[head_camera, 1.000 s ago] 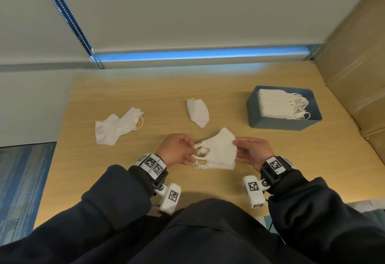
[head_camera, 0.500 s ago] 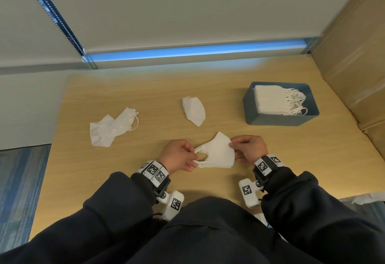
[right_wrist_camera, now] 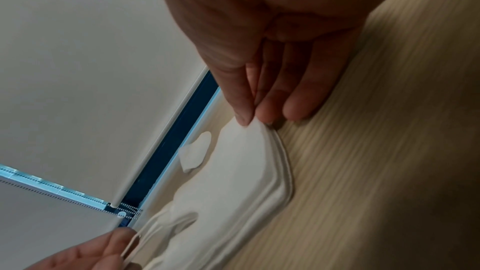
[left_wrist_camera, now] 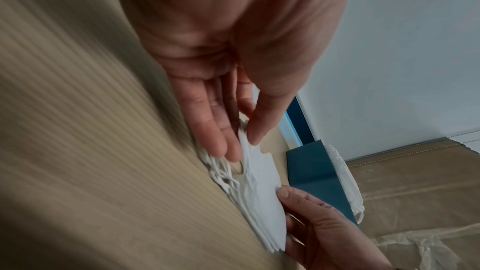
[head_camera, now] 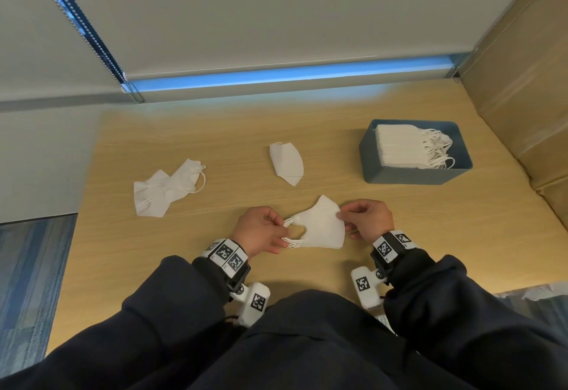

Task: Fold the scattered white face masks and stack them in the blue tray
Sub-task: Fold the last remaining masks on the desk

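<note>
Leftward, I see crumpled white masks [head_camera: 167, 188] near the wooden table [head_camera: 215, 131] edge, then one folded white mask [head_camera: 287, 163] mid-table. My left hand [head_camera: 261, 231] pinches the ear loops and my right hand [head_camera: 367, 217] pinches the far corner of a small folded white mask pile [head_camera: 319, 226] on the tabletop. Far right, the blue rectangular tray [head_camera: 405, 176] holds a stacked row of masks [head_camera: 399, 145], with bare wood around it.

Wooden table [head_camera: 215, 266], blue tray [head_camera: 399, 174], loose masks [head_camera: 166, 188] (perhaps three)
</note>
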The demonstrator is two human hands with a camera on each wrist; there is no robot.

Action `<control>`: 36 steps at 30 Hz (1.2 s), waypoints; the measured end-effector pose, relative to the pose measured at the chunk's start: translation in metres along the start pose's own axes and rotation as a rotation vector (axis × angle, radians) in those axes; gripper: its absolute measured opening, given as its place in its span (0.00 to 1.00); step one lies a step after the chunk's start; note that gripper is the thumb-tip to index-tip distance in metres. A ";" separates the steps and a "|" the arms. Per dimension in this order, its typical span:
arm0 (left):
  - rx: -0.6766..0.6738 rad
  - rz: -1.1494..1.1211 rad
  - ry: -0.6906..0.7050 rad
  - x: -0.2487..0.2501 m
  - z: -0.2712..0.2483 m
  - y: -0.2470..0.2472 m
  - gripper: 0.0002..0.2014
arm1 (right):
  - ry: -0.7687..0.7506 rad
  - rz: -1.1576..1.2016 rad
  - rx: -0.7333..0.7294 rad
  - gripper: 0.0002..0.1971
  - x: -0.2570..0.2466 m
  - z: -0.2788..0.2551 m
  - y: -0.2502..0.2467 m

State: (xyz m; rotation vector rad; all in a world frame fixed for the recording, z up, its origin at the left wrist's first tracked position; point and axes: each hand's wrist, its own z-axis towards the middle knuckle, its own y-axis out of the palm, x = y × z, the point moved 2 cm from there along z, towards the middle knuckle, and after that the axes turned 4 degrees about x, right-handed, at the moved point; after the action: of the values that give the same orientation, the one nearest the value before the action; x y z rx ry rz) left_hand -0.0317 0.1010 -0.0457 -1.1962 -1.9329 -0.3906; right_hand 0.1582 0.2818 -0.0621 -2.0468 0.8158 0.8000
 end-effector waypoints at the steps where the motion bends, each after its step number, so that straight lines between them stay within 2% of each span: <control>1: 0.005 0.027 0.000 -0.001 0.000 0.000 0.11 | -0.005 -0.002 -0.001 0.07 0.000 -0.001 0.000; 3: 0.026 0.107 0.012 -0.001 0.001 -0.002 0.11 | -0.018 0.003 0.003 0.07 -0.002 -0.002 0.000; 6: 0.080 0.256 0.069 0.000 0.006 -0.008 0.10 | -0.053 0.028 0.084 0.05 -0.004 -0.004 -0.004; 10: 0.165 0.544 0.285 0.007 0.013 -0.018 0.07 | -0.121 0.024 0.098 0.03 -0.005 -0.005 -0.006; 13: 0.037 0.639 0.495 0.019 0.013 -0.002 0.06 | -0.225 -0.114 0.017 0.06 -0.005 -0.002 -0.002; 15: -0.101 0.821 0.634 0.026 0.013 0.018 0.08 | -0.286 -0.240 -0.052 0.09 -0.006 -0.002 0.003; 17: -0.196 1.035 0.697 0.025 0.016 0.033 0.13 | -0.313 -0.317 -0.079 0.11 -0.006 -0.003 0.007; 19: -0.222 1.173 0.711 0.022 0.022 0.039 0.18 | -0.324 -0.348 -0.077 0.11 -0.007 -0.003 0.009; 23: -0.244 1.157 0.687 0.020 0.029 0.039 0.20 | -0.308 -0.360 -0.092 0.11 -0.006 -0.002 0.008; 26: -0.270 0.931 0.641 0.025 0.031 0.031 0.16 | -0.289 -0.354 -0.073 0.08 -0.013 0.000 0.008; 28: -0.184 0.729 0.617 0.033 0.031 0.011 0.12 | -0.320 -0.335 -0.006 0.05 -0.031 0.003 0.010; 31: 0.081 0.541 0.558 0.043 0.039 -0.047 0.06 | -0.388 -0.298 0.028 0.04 -0.070 0.015 0.025; 35: 0.437 0.520 0.451 0.039 0.045 -0.143 0.05 | -0.355 -0.310 -0.008 0.03 -0.113 0.059 0.065; 36: 0.497 0.529 0.423 0.035 0.044 -0.159 0.05 | -0.308 -0.351 -0.007 0.08 -0.120 0.067 0.070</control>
State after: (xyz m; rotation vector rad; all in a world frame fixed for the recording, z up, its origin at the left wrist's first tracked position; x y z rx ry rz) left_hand -0.1963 0.0695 -0.0226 -1.1221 -1.1925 0.1126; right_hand 0.0163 0.3353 -0.0346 -1.9336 0.2731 0.8851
